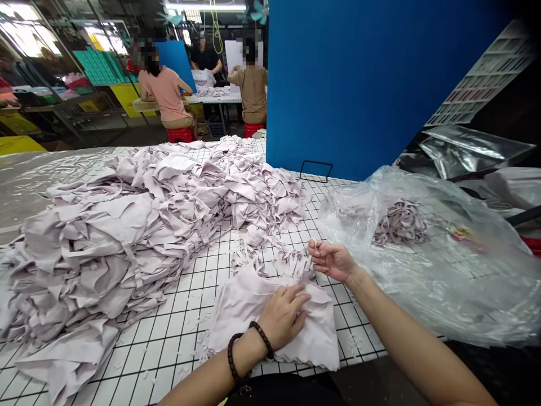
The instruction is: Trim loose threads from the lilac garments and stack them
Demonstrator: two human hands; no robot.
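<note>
A stack of pale lilac fabric pieces (pixel 236 307) lies in front of me on the grid-lined table (pixel 181 316). My left hand (pixel 285 316), with two beaded bracelets on its wrist, rests on the stack with its fingers spread. Just past the stack's far right edge, my right hand (pixel 332 260) is raised with thumb and forefinger pinched together. A tiny pale bit shows at those fingertips, too small to name. Narrow fabric strips (pixel 291 262) lie bunched between the stack and the larger heap.
A big heap of lilac fabric pieces (pixel 97 248) covers the left side. At right lies a clear plastic bag (pixel 443 282) with bundled fabric (pixel 401 223) inside. A blue panel (pixel 338 84) stands behind on a wire stand (pixel 316 171). Several people sit or stand at a farther table.
</note>
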